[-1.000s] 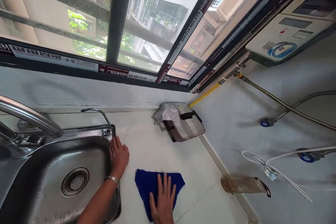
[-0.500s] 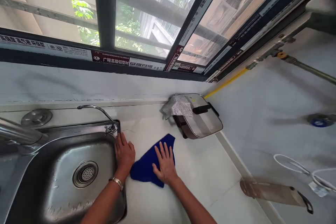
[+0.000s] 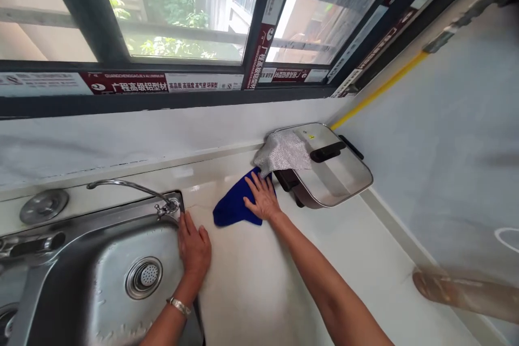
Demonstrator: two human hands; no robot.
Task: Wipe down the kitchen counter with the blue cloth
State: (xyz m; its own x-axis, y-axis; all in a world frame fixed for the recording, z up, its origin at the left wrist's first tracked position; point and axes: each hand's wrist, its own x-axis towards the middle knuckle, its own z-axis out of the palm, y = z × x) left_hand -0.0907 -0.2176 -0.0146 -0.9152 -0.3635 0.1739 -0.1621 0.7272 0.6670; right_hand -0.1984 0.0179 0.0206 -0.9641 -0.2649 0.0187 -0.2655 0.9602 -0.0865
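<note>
A blue cloth [image 3: 233,207] lies spread on the white countertop [image 3: 243,281]. My right hand [image 3: 263,197] rests flat on its right part, fingers spread, close to the electric pan. My left hand [image 3: 194,246] lies on the right rim of the steel sink [image 3: 93,238], its fingers stretched out just below the small curved tap [image 3: 133,186]. Nothing is held in the left hand. A silvery mesh cloth [image 3: 284,152] drapes over the left edge of the lidded electric pan [image 3: 338,178], just beyond my right fingertips.
A round steel sink lid [image 3: 44,206] lies behind the sink at left. The window frame [image 3: 194,100] and wall run along the back. A yellow pipe [image 3: 379,91] slants up the right wall. A brown long-bladed item [image 3: 462,292] stands against that wall.
My right hand has pushed the blue cloth away from me, toward the back wall and the pan. My left hand stays on the sink rim. The view has shifted.
</note>
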